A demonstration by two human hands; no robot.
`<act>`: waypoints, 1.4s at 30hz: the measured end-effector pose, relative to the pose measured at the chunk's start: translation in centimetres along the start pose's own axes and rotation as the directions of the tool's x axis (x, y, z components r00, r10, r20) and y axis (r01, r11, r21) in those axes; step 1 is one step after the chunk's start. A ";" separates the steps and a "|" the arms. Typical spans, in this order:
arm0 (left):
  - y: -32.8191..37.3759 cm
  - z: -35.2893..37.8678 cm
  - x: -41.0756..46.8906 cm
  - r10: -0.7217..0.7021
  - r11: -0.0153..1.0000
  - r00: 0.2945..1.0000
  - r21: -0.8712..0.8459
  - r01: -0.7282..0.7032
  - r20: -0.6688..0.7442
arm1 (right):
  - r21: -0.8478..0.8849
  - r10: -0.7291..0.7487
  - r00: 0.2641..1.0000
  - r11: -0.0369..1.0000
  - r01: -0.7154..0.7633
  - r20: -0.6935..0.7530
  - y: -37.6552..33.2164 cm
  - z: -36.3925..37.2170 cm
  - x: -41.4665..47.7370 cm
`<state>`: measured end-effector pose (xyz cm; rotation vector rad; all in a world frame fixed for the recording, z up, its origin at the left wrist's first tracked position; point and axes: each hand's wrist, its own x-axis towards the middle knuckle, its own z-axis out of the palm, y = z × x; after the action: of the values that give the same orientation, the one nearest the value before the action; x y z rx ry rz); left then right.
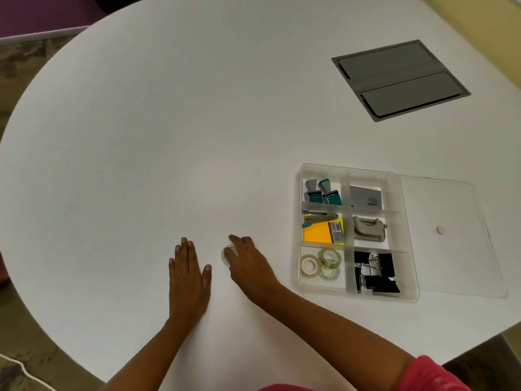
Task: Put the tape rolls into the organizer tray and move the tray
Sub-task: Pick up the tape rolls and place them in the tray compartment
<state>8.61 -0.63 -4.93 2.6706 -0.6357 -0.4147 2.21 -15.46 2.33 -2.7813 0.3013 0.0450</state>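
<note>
A clear organizer tray (406, 232) sits on the white table to the right. Its near-left compartment holds three tape rolls: a beige one (309, 265) and two clear ones (329, 256). My right hand (248, 263) lies on the table left of the tray, fingers curled over a clear tape roll (227, 254) that is mostly hidden beneath them. Left of it, my left hand (189, 273) rests flat on the table with fingers apart and holds nothing.
The other tray compartments hold correction tapes (322, 191), a stapler, sticky notes (318, 232), a grey card, a hole punch (368, 227) and black binder clips (375, 273). A clear lid (462, 249) lies right of the tray. A grey cable hatch (400, 79) is set in the table at the far right.
</note>
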 end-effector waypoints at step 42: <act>11.2 -0.8 -3.5 0.103 0.959 0.992 -0.271 -0.080 0.074 | 0.247 0.566 0.776 0.823 -0.511 -0.279 10.0 -5.2 -13.2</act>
<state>1.71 -8.04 1.05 2.3679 -0.6739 -0.5521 -12.83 -23.74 4.84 -2.4367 1.1403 -0.3142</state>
